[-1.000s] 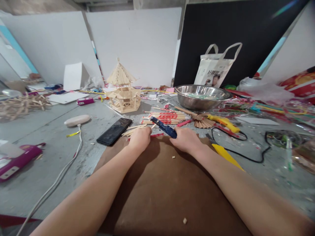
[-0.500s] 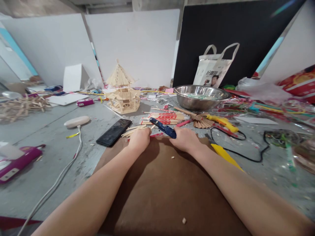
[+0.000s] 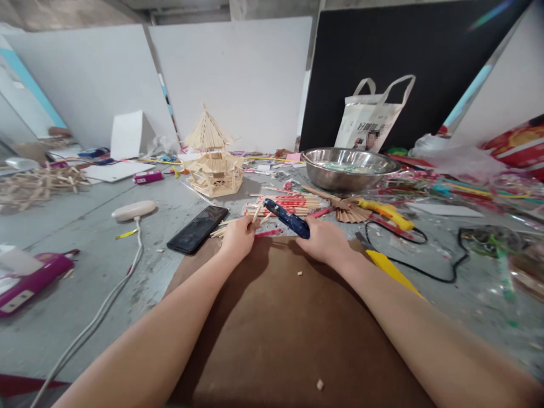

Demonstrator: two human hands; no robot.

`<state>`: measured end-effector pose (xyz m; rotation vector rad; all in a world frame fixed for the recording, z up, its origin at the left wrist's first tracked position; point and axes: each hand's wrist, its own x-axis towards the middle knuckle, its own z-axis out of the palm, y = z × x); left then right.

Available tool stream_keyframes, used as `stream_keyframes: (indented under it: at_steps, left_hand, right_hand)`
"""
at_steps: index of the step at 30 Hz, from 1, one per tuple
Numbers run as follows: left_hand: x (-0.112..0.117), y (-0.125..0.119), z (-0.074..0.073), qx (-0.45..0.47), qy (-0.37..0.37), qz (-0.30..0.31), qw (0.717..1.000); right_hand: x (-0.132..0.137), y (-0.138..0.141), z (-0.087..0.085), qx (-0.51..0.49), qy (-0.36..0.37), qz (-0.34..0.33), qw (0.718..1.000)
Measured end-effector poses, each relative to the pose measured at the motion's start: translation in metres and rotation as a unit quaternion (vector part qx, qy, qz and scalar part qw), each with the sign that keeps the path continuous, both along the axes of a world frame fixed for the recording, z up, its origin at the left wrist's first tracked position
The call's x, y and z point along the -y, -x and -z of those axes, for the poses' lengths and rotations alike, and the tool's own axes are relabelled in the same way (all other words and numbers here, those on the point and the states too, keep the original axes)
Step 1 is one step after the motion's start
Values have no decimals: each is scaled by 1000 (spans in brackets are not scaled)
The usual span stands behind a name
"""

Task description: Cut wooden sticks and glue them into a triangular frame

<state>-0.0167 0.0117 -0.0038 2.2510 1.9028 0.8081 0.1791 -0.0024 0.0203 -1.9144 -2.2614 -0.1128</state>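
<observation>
Tool: dark blue, flecked with pale specks, long and slim; it is held above the far edge of a brown sheet, slanting up and leftward.
Held sticks: thin, pale, wood-like, their ends poking up beside the tool's far end; their exact number is hard to tell.
Right hand: forearm reaching in from the lower right, grip wrapped around the tool's near end; whether the tool's own jaws are parted, I cannot tell.
Left hand: forearm stretched from the lower left, thumb and fingers pinched in a narrow grip on the sticks, just right of a black phone.
Bowl: shiny metal, wide, holding pale contents with green bits; it stands beyond the right hand.
Bag: white, printed, two handles up, behind the bowl; its contents are hidden.
Packets: clear with red print, pale sticks inside, lying beyond the tool.
</observation>
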Motion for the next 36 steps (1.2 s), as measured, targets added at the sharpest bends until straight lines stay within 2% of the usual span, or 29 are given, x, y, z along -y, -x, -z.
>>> stream_keyframes:
  at_steps: [4, 6, 12, 14, 17, 20, 24, 29, 36]
  left_hand:
    - [-1, 3, -1, -96, 28, -70, 993]
    - [-1, 4, 0, -134, 32, -87, 987]
    - [0, 5, 0, -183, -3, -51, 982]
    - [1, 3, -1, -160, -45, -32, 986]
    - [4, -4, -3, -77, -97, 25, 992]
    - [9, -11, -5, 28, -83, 78, 993]
    - [13, -13, -7, 133, -68, 69, 986]
    - [13, -12, -10, 173, -120, 80, 974]
    - [10, -12, -13, 208, -89, 109, 968]
  right_hand:
    - [-1, -2, 2, 2, -13, -5, 1000]
    - [-1, -2, 2, 3, -14, -5, 1000]
    - [0, -1, 1, 7, -4, 2, 1000]
    - [0, -1, 0, 6, -3, 0, 1000]
    - [0, -1, -1, -2, 1, -3, 1000]
    - [3, 2, -3, -15, 7, -5, 1000]
    - [8, 8, -3, -34, 0, -32, 999]
    - [11, 11, -2, -55, 0, -55, 997]
    - [10, 9, -3, -67, 3, -63, 996]
